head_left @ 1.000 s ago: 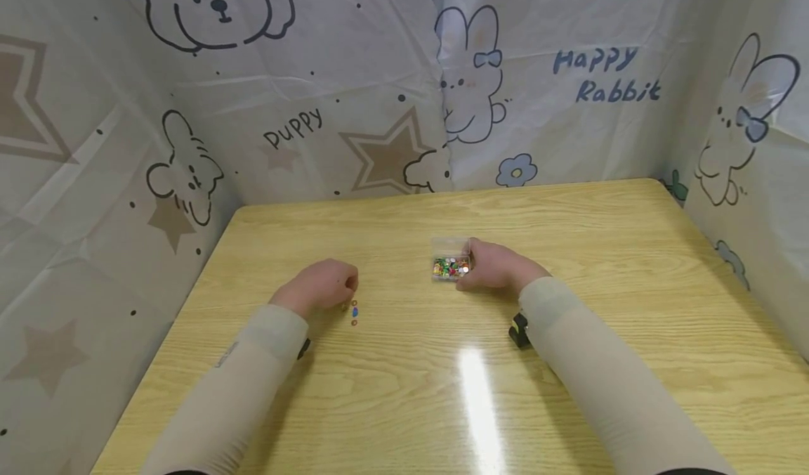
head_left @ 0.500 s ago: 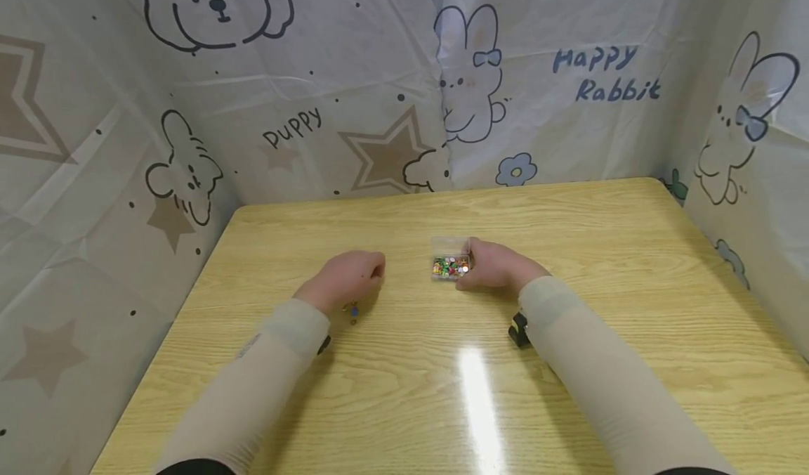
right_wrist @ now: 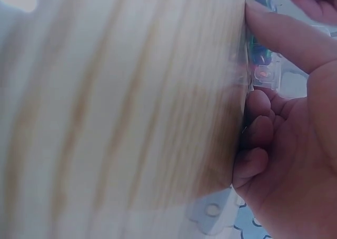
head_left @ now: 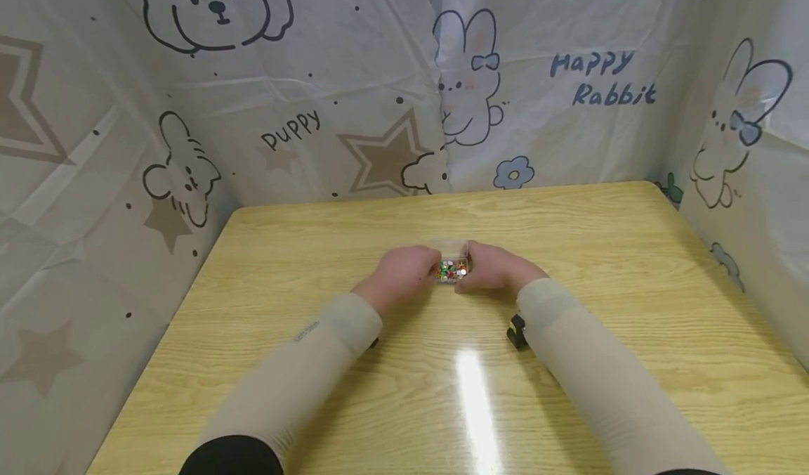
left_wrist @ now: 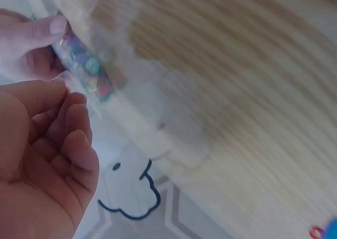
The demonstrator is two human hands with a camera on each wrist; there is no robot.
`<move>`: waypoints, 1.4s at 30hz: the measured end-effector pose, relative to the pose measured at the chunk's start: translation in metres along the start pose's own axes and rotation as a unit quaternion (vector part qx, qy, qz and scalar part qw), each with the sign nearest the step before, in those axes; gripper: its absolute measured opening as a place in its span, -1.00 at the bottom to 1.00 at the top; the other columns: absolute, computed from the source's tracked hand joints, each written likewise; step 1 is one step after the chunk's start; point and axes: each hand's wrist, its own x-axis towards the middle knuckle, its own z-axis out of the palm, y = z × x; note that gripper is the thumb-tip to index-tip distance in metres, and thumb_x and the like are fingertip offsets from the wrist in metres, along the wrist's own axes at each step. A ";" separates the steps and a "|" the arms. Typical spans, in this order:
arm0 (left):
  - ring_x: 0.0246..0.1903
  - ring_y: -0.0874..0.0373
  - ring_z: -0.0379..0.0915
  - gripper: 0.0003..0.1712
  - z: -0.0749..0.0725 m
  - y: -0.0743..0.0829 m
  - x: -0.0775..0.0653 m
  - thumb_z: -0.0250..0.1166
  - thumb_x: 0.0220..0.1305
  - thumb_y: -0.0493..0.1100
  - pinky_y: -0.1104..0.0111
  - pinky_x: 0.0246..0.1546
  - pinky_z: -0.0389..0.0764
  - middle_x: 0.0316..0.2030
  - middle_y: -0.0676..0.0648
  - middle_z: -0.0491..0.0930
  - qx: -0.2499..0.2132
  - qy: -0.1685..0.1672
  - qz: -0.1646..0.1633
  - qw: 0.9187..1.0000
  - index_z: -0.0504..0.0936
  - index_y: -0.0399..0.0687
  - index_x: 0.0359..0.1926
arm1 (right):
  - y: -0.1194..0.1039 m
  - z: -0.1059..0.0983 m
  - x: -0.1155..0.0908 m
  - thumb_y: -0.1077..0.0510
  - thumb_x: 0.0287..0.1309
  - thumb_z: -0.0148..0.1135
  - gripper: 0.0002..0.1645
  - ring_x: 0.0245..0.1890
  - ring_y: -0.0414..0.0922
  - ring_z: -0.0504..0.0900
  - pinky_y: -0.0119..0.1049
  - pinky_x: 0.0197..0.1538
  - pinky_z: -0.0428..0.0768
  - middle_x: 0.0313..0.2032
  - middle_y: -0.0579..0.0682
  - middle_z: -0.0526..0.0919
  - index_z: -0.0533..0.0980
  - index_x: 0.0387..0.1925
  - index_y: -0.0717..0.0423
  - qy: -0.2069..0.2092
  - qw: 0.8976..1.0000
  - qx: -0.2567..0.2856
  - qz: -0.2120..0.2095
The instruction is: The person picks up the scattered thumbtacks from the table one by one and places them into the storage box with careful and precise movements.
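Note:
A small clear plastic box (head_left: 446,282) with its lid (head_left: 450,246) raised stands mid-table, filled with colourful beads (head_left: 451,270). My right hand (head_left: 496,265) grips the right end of the box, its thumb along the near side. At the left end is my left hand (head_left: 404,275), fingers curled, thumb and forefinger tips close together by the rim. Whether anything lies between those tips is too blurred to tell. In the left wrist view, a blue bead (left_wrist: 331,230) and a small red ring (left_wrist: 316,232) lie on the table; my left arm hides them in the head view.
The wood-grain table (head_left: 543,391) has a glare streak near its front. A cartoon-printed cloth (head_left: 354,74) surrounds the back and sides. A black wrist camera (head_left: 517,332) hangs under my right sleeve.
My left hand has moved right, from beside the loose pieces on the table to the box's left end. My right hand still holds the box in place.

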 end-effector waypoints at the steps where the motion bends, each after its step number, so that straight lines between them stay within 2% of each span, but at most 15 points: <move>1: -0.52 0.26 0.37 -0.88 0.001 0.002 0.002 0.16 0.27 -0.23 0.35 -0.49 0.52 -0.47 0.12 0.53 0.002 0.002 0.004 1.000 0.52 0.08 -0.39 | 0.000 0.000 0.000 -0.02 -0.12 0.48 -0.38 -0.21 -0.06 0.43 -0.11 -0.02 0.42 -0.18 0.01 0.52 0.33 -0.08 0.04 0.000 1.000 -0.002 -0.001; 9: -0.47 0.27 0.37 -0.94 0.011 0.011 0.009 0.17 0.34 -0.16 0.36 -0.43 0.56 -0.37 0.09 0.51 0.020 -0.006 0.008 1.000 0.58 0.04 -0.27 | 0.002 0.001 0.001 0.00 -0.11 0.48 -0.38 -0.22 -0.05 0.42 -0.13 -0.06 0.41 -0.17 0.01 0.51 0.34 -0.07 0.06 -0.001 1.000 -0.008 -0.011; 15: -0.40 0.25 0.41 -0.91 0.004 0.005 -0.002 0.23 0.29 -0.17 0.32 -0.33 0.57 -0.30 0.08 0.54 -0.015 0.009 0.013 1.000 0.58 0.04 -0.19 | 0.004 0.001 0.002 0.01 -0.10 0.47 -0.34 -0.20 -0.06 0.42 -0.11 0.00 0.41 -0.11 -0.01 0.51 0.32 0.01 0.01 0.002 1.000 -0.003 -0.013; 20: -0.30 0.21 0.46 -0.87 -0.002 -0.014 -0.019 0.17 0.29 -0.19 0.26 -0.21 0.56 -0.25 0.07 0.58 -0.030 -0.014 -0.030 0.999 0.60 0.03 -0.17 | 0.003 0.001 0.001 0.02 -0.11 0.47 -0.32 -0.20 -0.06 0.43 -0.10 -0.01 0.42 -0.10 -0.01 0.51 0.31 0.02 0.01 0.002 1.000 0.014 -0.007; 23: -0.23 0.21 0.47 -0.85 -0.003 -0.031 -0.035 0.15 0.32 -0.16 0.23 -0.15 0.55 -0.21 0.07 0.61 -0.035 -0.037 -0.055 0.997 0.62 0.02 -0.16 | 0.003 0.001 0.000 0.01 -0.11 0.47 -0.30 -0.19 -0.06 0.42 -0.09 0.03 0.40 -0.07 -0.01 0.50 0.30 0.04 0.03 -0.002 1.000 0.016 -0.006; 27: -0.31 0.22 0.46 -0.87 -0.004 -0.052 -0.059 0.18 0.32 -0.11 0.21 -0.22 0.56 -0.26 0.07 0.61 -0.048 -0.065 -0.077 0.994 0.62 0.03 -0.18 | 0.003 0.002 0.000 0.02 -0.10 0.46 -0.29 -0.18 -0.07 0.41 -0.09 0.06 0.39 -0.05 -0.01 0.49 0.29 0.05 0.04 -0.006 1.000 0.013 -0.006; 31: -0.41 0.23 0.41 -0.91 -0.005 -0.068 -0.078 0.18 0.32 -0.10 0.23 -0.32 0.54 -0.36 0.10 0.57 -0.059 -0.080 -0.098 0.990 0.60 0.06 -0.25 | 0.002 0.001 0.000 0.03 -0.10 0.45 -0.27 -0.17 -0.07 0.41 -0.06 0.10 0.37 -0.05 -0.01 0.48 0.27 0.06 0.05 -0.006 1.000 0.017 -0.008; 36: -0.46 0.21 0.37 -0.91 -0.004 -0.079 -0.092 0.16 0.27 -0.17 0.26 -0.42 0.49 -0.45 0.12 0.52 -0.072 -0.094 -0.114 0.986 0.54 0.10 -0.39 | 0.002 0.001 0.000 0.03 -0.10 0.46 -0.26 -0.14 -0.07 0.41 -0.03 0.15 0.33 -0.04 -0.01 0.47 0.27 0.07 0.05 -0.007 1.000 0.026 -0.006; 42: -0.54 0.20 0.35 -0.84 -0.002 -0.081 -0.096 0.14 0.21 -0.28 0.29 -0.52 0.40 -0.54 0.13 0.50 -0.081 -0.115 -0.113 0.984 0.47 0.07 -0.46 | 0.004 0.002 0.001 0.03 -0.11 0.48 -0.22 -0.13 -0.08 0.41 -0.05 0.16 0.32 -0.02 -0.04 0.47 0.26 0.11 0.03 -0.008 0.999 0.035 -0.003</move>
